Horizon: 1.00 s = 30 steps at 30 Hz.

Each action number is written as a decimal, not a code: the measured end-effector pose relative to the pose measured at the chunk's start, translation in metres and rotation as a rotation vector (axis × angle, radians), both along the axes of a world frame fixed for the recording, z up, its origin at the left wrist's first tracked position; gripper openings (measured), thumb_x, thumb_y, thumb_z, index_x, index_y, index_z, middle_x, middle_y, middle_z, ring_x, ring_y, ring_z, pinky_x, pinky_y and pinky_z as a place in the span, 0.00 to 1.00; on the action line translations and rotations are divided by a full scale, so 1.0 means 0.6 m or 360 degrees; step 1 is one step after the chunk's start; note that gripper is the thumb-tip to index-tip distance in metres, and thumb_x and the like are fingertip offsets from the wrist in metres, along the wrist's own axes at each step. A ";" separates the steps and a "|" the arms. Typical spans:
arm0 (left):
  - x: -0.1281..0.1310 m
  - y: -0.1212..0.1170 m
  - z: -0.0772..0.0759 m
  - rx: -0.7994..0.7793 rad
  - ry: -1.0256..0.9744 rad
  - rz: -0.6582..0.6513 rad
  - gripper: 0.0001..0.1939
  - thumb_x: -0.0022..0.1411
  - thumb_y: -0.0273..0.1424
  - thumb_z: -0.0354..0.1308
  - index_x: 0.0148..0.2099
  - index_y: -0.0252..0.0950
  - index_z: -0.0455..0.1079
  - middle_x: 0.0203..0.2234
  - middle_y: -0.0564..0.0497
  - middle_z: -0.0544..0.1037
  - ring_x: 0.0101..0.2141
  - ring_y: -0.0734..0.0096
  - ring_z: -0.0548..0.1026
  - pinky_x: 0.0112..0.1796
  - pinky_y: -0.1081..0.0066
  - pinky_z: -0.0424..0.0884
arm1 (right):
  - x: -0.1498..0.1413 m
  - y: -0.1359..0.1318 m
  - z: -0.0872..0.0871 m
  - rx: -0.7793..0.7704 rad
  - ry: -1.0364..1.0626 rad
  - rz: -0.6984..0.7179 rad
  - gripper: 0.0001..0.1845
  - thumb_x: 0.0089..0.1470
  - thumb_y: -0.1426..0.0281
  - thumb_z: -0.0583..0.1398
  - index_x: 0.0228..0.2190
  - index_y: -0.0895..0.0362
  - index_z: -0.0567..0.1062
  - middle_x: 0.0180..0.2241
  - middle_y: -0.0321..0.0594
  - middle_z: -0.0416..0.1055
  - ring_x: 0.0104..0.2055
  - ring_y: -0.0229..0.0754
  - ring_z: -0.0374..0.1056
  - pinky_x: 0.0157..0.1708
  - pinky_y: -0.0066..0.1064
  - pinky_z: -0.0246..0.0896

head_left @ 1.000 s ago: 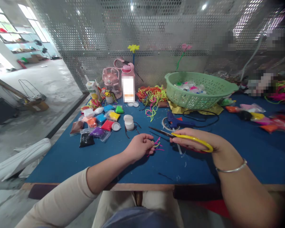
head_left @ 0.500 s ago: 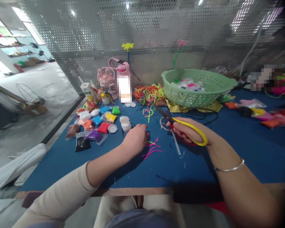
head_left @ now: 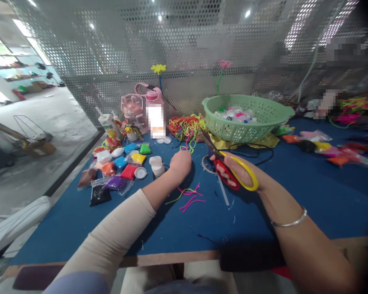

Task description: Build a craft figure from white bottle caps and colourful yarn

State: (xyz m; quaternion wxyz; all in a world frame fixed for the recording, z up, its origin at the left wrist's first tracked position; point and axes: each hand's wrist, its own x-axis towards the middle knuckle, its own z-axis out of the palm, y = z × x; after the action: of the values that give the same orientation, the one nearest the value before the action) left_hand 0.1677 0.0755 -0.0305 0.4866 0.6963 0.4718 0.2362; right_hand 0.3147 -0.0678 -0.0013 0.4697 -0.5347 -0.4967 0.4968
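Observation:
In my right hand (head_left: 228, 169) is a pair of scissors (head_left: 214, 148) with one yellow and one red handle loop. My fingers are through the loops, and the dark blades point up and left toward the back of the table. My left hand (head_left: 181, 165) reaches forward over the table, its back to me, hiding the fingers and anything in them. Just beyond it lies a tangled heap of colored string (head_left: 187, 126), with loose pink and yellow strands hanging toward the hand. Cut pink strings (head_left: 191, 203) and a yellow-green piece lie below my left wrist.
Bags of colored clay (head_left: 129, 171) and a small white jar (head_left: 157, 166) lie left. Pink bottles (head_left: 151, 96) stand behind. A green basket (head_left: 245, 132) holds small packets at the back. A tape roll (head_left: 206, 165) sits beside the scissors; more packets (head_left: 325, 147) lie right.
My left hand has moved forward, up to the string heap, and a yellow-green strand now shows beside the cut pink pieces. My right hand still grips the scissors. The whole view has shifted slightly.

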 end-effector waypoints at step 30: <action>-0.138 -0.099 -0.003 -0.0001 -0.0011 -0.0388 0.15 0.59 0.40 0.52 0.27 0.35 0.68 0.12 0.58 0.64 0.15 0.78 0.60 0.21 0.76 0.57 | 0.004 -0.023 0.009 -0.0454 -0.0877 0.0508 0.24 0.55 0.47 0.54 0.38 0.55 0.71 0.19 0.29 0.58 0.14 0.29 0.51 0.10 0.21 0.47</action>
State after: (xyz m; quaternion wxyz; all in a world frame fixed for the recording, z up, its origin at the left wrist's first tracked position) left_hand 0.0851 0.0160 -0.0321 0.5135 0.7477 0.3819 0.1775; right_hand 0.3171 -0.0817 0.0044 0.1549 -0.6247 -0.6077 0.4653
